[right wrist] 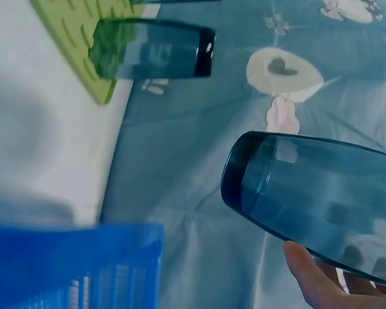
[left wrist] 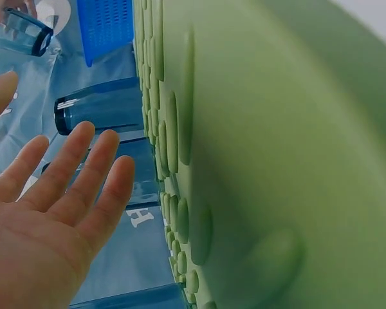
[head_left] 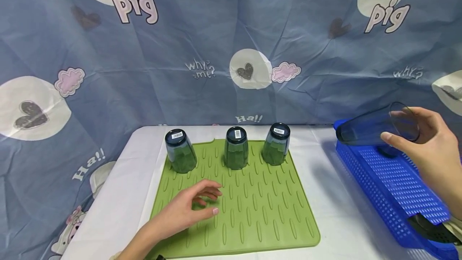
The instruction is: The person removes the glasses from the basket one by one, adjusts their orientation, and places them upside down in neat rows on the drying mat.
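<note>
in the head view the right hand [head_left: 429,151] grips a blue glass [head_left: 375,128] on its side, thumb and fingers curled round its open end, above the far end of the blue basket [head_left: 397,183] at the table's [head_left: 339,212] right edge. the left hand [head_left: 191,208] rests on the green mat [head_left: 260,212] near its left edge, fingers relaxed and holding nothing. three glasses [head_left: 236,147] stand upside down along the mat's far edge. in the left wrist view the fingers [left wrist: 83,174] lie straight and spread beside the mat [left wrist: 276,161]. in the right wrist view fingertips [right wrist: 315,277] show under the tilted glass [right wrist: 315,193].
</note>
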{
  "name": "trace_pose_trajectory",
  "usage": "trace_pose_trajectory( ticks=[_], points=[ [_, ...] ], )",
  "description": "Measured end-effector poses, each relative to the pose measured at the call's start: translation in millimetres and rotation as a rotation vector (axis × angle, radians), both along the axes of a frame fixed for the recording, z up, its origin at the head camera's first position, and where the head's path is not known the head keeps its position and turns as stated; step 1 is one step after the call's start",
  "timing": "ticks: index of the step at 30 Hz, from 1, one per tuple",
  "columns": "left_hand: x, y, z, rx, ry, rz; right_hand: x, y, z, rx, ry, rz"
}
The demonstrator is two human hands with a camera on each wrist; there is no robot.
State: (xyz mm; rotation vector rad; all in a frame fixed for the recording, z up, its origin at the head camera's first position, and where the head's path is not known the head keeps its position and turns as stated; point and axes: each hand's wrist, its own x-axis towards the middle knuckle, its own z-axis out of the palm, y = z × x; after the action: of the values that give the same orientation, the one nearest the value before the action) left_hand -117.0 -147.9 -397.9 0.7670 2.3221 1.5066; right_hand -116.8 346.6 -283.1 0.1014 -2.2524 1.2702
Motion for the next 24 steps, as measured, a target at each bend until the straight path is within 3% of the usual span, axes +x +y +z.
trace_pose_trajectory(
  ticks=[9,13,17,24],
  points=[
    [-0.5,0,1.4,0.013,-0.009,0.011,7.7,-16,-11.3,-0.119,0.037,0.159],
    [-1.1,-1,1.7,0.015,-0.001,0.014,10.9,-26,-17.4,-0.278,0.061,0.261],
    [-1.6,-2,1.6,0.019,-0.002,0.015,13.8,-38,-21.3,-0.366,0.087,0.320],
    [-2.0,-3,0.6,0.027,-0.021,0.015,20.5,-56,-26.0,-0.401,0.100,0.367]
  ],
)
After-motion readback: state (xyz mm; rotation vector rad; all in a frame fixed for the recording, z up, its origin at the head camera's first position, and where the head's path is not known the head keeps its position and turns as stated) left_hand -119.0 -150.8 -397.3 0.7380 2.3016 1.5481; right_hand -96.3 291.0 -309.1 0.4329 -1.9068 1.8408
